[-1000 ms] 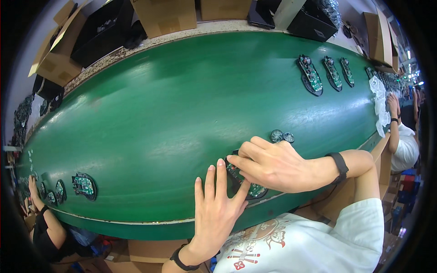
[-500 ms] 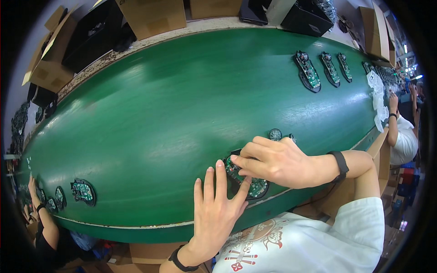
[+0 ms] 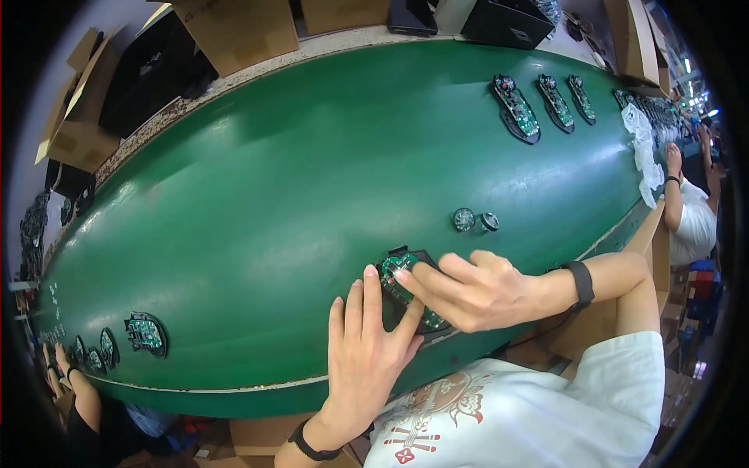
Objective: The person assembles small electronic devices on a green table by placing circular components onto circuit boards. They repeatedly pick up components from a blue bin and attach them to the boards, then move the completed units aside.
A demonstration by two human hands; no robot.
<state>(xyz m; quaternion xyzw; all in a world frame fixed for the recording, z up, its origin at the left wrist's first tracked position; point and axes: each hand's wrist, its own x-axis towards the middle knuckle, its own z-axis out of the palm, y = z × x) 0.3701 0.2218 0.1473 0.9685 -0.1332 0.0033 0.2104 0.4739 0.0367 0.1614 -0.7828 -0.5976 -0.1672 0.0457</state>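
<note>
In front of me at the near edge lies a black housing with a green circuit board (image 3: 399,265) in it, partly hidden by my hands. My left hand (image 3: 360,363) has its fingers stretched out along the left of the housing, and its thumb lies across the near part of the board. Over the board my right hand (image 3: 484,290) is bent, its fingertips brought together at the board's upper part. Whatever is between them is hidden. Just beyond my right hand sit two small round clear-and-black parts, one flat (image 3: 464,219) and one tilted (image 3: 489,222).
Three similar board assemblies (image 3: 516,111) lie at the far right of the green table (image 3: 257,203). Another assembly (image 3: 146,334) lies at the left, near co-workers' hands. Crumpled white plastic (image 3: 644,156) rests on the right edge. Cardboard boxes (image 3: 234,35) line the far side.
My right hand has shifted slightly and its fingers have changed their bend, uncovering the two round parts and more of the board's top. My left hand stays beside the housing.
</note>
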